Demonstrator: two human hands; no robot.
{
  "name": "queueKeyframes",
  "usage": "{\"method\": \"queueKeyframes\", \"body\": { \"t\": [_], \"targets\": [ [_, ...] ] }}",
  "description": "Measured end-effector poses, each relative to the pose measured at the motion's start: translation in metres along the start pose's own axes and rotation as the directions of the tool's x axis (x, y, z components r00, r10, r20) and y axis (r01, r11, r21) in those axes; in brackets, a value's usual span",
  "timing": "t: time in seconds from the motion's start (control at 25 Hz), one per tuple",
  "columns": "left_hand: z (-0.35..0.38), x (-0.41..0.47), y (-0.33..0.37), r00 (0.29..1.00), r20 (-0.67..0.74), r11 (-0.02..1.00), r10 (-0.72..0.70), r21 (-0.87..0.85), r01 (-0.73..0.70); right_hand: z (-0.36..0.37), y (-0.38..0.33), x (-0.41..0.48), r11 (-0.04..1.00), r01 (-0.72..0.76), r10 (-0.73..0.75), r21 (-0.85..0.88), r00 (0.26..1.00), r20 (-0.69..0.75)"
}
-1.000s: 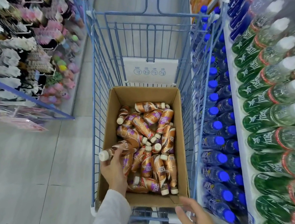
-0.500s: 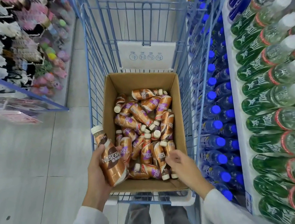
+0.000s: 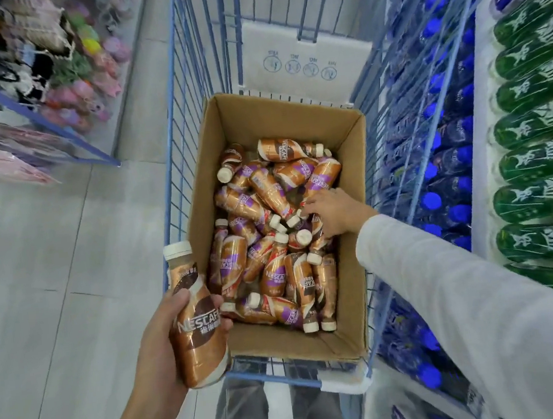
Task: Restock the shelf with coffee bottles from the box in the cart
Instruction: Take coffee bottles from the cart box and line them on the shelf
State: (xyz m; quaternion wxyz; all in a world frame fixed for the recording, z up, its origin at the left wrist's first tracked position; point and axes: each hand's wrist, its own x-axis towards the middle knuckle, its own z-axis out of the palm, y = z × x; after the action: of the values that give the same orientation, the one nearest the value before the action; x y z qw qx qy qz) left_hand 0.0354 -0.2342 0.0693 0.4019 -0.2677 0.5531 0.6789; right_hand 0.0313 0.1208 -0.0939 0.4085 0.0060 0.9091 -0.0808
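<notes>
Looking down from the head view, the left hand (image 3: 165, 332) is wrapped round one coffee bottle (image 3: 196, 321), upright with its cap toward twelve o'clock, just outside the cart (image 3: 174, 172) at the seven o'clock corner of the box (image 3: 278, 116). The right hand (image 3: 334, 213) reaches into the loose bottles (image 3: 270, 230) heaped in the box, at three o'clock of the pile. Its fingers (image 3: 311, 205) dip among the caps, so I cannot tell whether it has hold of one.

The held bottle hangs over tiled floor (image 3: 51, 269), and its slick sleeve could slide through a one-handed grip. Tugging one from that tangle may roll its neighbours.

Off at three o'clock stand green bottles (image 3: 544, 151) and blue-capped bottles (image 3: 446, 169), but the coffee's own shelf slot is out of view
</notes>
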Motion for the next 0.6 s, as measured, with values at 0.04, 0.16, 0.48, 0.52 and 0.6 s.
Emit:
{"method": "queueKeyframes", "body": {
  "t": [0.04,0.16,0.48,0.52,0.6],
  "targets": [
    [-0.004,0.000,-0.005,1.000,-0.014,1.000,-0.010,-0.007,0.010,-0.002,0.007,0.009,0.999,0.019,-0.017,-0.034,0.998,0.058],
    [-0.011,-0.002,-0.020,0.998,-0.058,0.999,-0.034,-0.017,0.033,-0.011,0.021,0.024,0.992,0.056,-0.031,-0.116,0.978,0.207],
    [-0.011,-0.009,-0.030,0.992,-0.073,0.993,-0.105,-0.059,0.101,-0.030,0.011,-0.001,0.983,0.147,-0.116,-0.110,0.963,0.245],
    [-0.007,-0.011,-0.027,0.993,-0.060,0.993,-0.104,-0.060,0.100,-0.039,0.007,-0.014,0.986,0.142,-0.119,-0.082,0.964,0.238],
    [0.003,-0.018,-0.014,0.994,-0.038,0.994,-0.098,-0.046,0.097,-0.060,-0.002,-0.052,0.991,0.113,-0.125,0.074,0.975,0.183]
  ]
}}
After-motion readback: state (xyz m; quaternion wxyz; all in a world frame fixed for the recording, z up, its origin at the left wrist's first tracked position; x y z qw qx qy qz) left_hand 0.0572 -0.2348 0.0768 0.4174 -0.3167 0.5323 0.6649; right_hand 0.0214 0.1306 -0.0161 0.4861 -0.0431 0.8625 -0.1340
